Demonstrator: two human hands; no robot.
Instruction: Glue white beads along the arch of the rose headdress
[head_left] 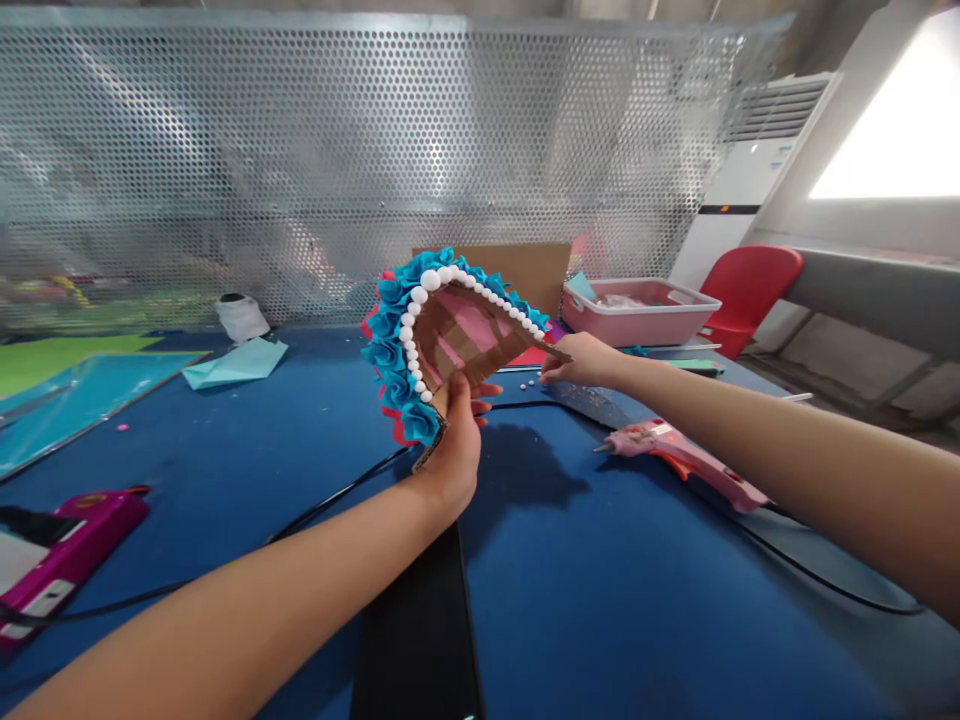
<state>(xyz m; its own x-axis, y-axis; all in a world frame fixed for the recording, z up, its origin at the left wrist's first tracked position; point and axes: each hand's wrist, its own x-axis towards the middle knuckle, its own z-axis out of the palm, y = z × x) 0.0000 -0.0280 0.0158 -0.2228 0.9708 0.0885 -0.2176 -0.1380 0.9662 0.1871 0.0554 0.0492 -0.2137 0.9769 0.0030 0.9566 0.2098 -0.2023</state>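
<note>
My left hand (459, 445) grips a curved cardboard craft piece (480, 335) by its lower left end, thumb on the inner face. Blue crinkled paper flowers (386, 355) run along the outer edge, with red bits behind them. A row of white pom-poms (411, 335) lines the rim. At the piece's right end is my right hand (577, 360), its fingers bent down and pressed together near the tabletop. What they hold, if anything, is hidden. Several small loose white balls (523, 387) lie beside those fingers. A pink glue gun (667, 450) rests below my right forearm.
A pink basket (645, 325) stands at the back right, before a red chair (754, 290). Left on the blue table (315, 430) are coloured sheets (90, 395), a folded pale-blue paper (235, 364) and a magenta power strip (82, 555). A black cable (334, 497) crosses the table.
</note>
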